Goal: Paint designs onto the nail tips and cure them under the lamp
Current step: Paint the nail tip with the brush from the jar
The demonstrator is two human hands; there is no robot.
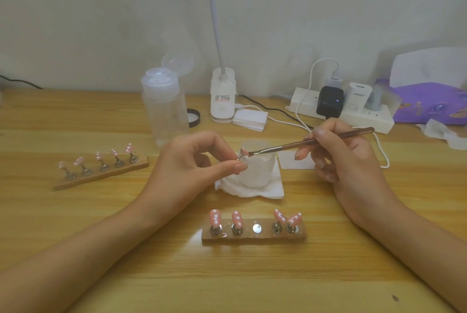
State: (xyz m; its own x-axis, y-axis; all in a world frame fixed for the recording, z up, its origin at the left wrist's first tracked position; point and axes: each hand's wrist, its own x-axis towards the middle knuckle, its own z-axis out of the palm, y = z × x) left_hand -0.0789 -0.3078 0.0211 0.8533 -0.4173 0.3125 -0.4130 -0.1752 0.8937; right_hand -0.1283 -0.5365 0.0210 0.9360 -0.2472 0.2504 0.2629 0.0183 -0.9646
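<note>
**Fine brushwork held in the air above an open cup**

The left hand (197, 161) pinches a small pink nail tip (244, 151) on its peg between thumb and fingertips, at the table's centre, directly over the clear cup (255, 173). The right hand (346, 158) grips a slim brush (316, 141) like a pen, its bristles touching the tip. Neither hand looks braced on the wood, so a tremor could smear the design. A loosened pinch would likely drop the tip into the cup or onto the tissue (267, 191) beneath it.

At six o'clock the near holder (254, 237) carries four dotted tips, and its middle slot (257, 228) is vacant. A low wrist returning the piece could brush paint that may be uncured. Open wood lies toward five and seven o'clock. A white cable (381, 153) loops at three o'clock beside the right hand. A tall bottle (164, 110) stands at eleven and a second holder (101, 173) at nine.
</note>
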